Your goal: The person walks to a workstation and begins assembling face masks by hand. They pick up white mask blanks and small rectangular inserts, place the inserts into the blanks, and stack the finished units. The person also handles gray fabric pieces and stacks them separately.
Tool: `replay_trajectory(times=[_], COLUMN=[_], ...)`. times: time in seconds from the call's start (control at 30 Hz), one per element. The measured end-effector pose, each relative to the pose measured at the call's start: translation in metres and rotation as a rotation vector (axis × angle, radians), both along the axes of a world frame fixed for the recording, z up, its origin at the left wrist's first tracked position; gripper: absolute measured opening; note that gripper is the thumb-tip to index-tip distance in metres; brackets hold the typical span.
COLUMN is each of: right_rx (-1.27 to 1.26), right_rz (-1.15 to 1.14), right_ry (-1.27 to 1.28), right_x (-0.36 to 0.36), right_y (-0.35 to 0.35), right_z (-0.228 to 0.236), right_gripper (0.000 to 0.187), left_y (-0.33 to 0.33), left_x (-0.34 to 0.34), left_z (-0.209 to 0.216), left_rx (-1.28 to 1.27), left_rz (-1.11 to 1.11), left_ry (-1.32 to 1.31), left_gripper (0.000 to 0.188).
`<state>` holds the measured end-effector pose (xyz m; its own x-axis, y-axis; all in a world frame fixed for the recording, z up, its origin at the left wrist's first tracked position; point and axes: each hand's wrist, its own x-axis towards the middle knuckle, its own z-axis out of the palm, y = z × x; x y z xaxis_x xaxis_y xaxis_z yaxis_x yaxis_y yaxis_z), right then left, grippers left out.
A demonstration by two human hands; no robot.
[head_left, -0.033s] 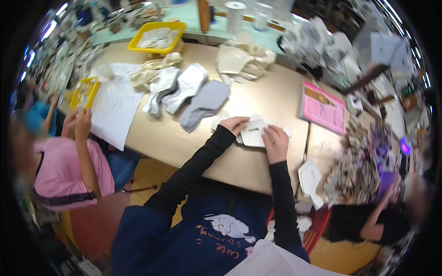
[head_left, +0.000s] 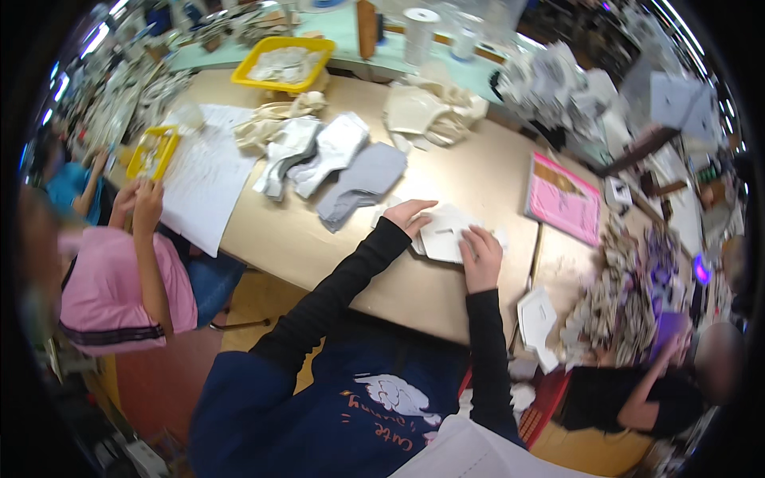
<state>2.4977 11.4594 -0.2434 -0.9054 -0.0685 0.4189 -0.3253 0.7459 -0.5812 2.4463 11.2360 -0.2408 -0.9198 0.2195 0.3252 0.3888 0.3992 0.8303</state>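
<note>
Near the front of the beige table lies a small stack of white cut pieces [head_left: 441, 240], the top one with a dark slot in it. At its left edge is my left hand [head_left: 409, 217], fingers stretched out and thumb apart. On the opposite side my right hand [head_left: 483, 259] has its fingers spread and slightly bent against the right edge. Both hands are open and seem to touch the stack; what lies under the fingertips is hidden. Just left of the stack is a grey cut bundle [head_left: 362, 185], beside a white bundle [head_left: 331, 155].
Cream pieces [head_left: 430, 111] lie farther back. A yellow basket [head_left: 239, 76] stands at the far edge, and a pink package [head_left: 564, 199] lies to the right. A white shaped piece [head_left: 535, 319] is by my right forearm. Co-workers sit on the left [head_left: 131, 279] and right [head_left: 661, 390].
The whole view has shifted slightly. My left fingers and thumb look a little farther apart; the white stack stays between both hands.
</note>
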Motion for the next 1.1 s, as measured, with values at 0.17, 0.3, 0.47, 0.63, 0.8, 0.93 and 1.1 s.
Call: replay_trajectory(times=[0.17, 0.3, 0.47, 0.63, 0.8, 0.93, 1.1], right_rx=[-0.088, -0.105, -0.12, -0.136, -0.147, -0.171, -0.174], right_rz=[-0.042, -0.057, -0.028, -0.061, -0.103, -0.122, -0.147], right_ry=[-0.012, -0.015, -0.073, -0.064, -0.141, -0.19, -0.204], right_x=[0.006, 0.004, 0.001, -0.001, -0.002, -0.003, -0.003], right_y=[0.0, -0.001, -0.001, -0.004, -0.006, -0.007, -0.008], right_z=[-0.007, 0.001, 0.003, 0.006, 0.01, 0.013, 0.014], right_gripper=[0.022, 0.022, 0.021, 0.019, 0.017, 0.017, 0.015], left_y=[-0.071, -0.182, -0.357, -0.418, -0.399, -0.363, -0.34], left_x=[-0.086, -0.228, -0.334, -0.345, -0.351, -0.346, -0.371], left_z=[0.062, 0.075, 0.026, 0.01, 0.031, 0.068, 0.102], left_rx=[0.074, 0.305, -0.37, -0.578, -0.878, -1.121, -1.254], left_rz=[0.254, 0.395, 1.017, 0.833, 0.773, 0.754, 0.423], left_ry=[0.301, 0.319, 0.103, 0.146, -0.217, -0.442, -0.444], left_gripper=[0.042, 0.041, 0.069, 0.082, 0.111, 0.132, 0.135])
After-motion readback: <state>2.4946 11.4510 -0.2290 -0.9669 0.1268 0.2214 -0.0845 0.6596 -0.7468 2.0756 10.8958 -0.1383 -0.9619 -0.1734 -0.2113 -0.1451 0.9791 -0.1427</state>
